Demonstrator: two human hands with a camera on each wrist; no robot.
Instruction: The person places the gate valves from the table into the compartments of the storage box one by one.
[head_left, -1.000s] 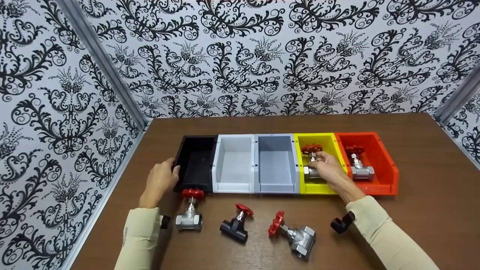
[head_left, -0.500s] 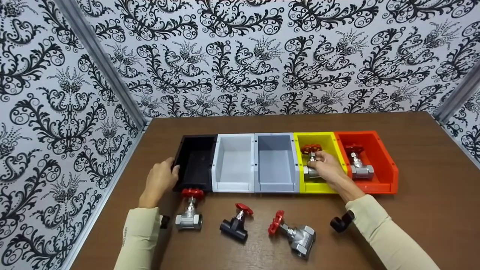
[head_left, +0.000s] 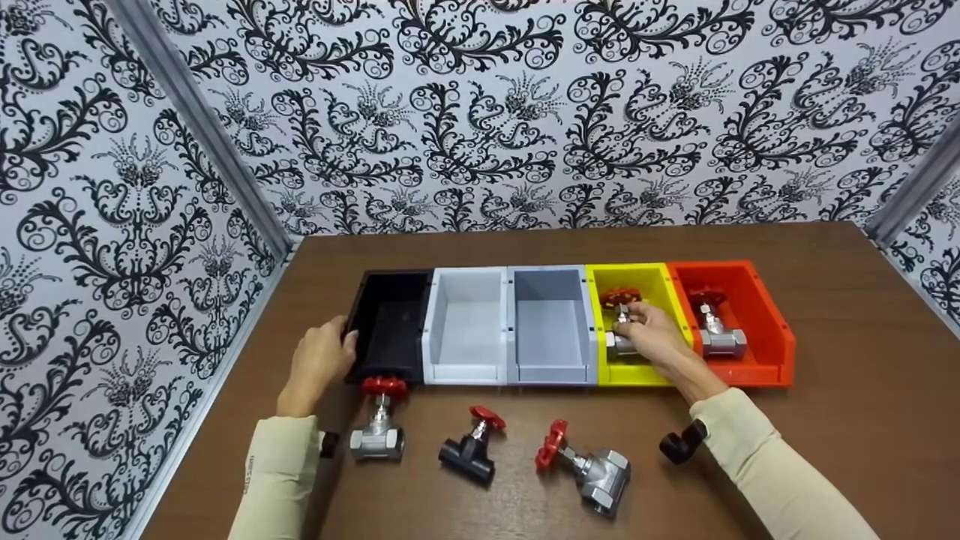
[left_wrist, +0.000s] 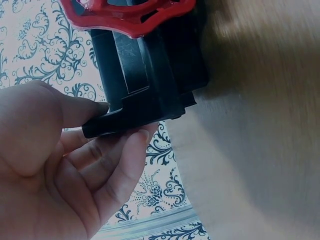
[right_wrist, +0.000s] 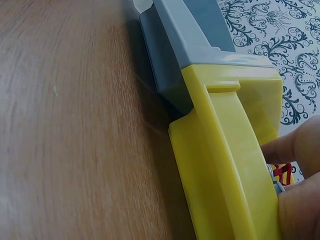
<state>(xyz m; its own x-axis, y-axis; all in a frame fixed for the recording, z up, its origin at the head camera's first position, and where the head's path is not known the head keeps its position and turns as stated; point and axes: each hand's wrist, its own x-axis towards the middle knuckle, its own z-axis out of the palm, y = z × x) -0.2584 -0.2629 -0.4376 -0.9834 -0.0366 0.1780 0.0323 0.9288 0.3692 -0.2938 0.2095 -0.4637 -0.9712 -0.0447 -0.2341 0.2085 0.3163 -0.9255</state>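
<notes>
My left hand point(head_left: 319, 364) grips the left side wall of the black bin point(head_left: 396, 330). In the left wrist view the thumb lies over the rim of that wall and the fingers point(left_wrist: 132, 157) curl against its outer side. Inside the yellow bin point(head_left: 639, 376), my right hand point(head_left: 660, 341) holds a steel gate valve point(head_left: 619, 345) by its neck, the red handwheel pointing to the back. Fingers cover part of the valve body. In the right wrist view the front wall of the yellow bin point(right_wrist: 220, 150) hides most of the valve.
White point(head_left: 469, 330) and grey point(head_left: 551, 330) bins stand between the black and yellow ones. The red bin point(head_left: 780, 345) at the right contains another valve point(head_left: 721, 341). In front lie a steel valve point(head_left: 377, 442), a black-bodied valve point(head_left: 469, 459) and a larger steel valve point(head_left: 604, 480).
</notes>
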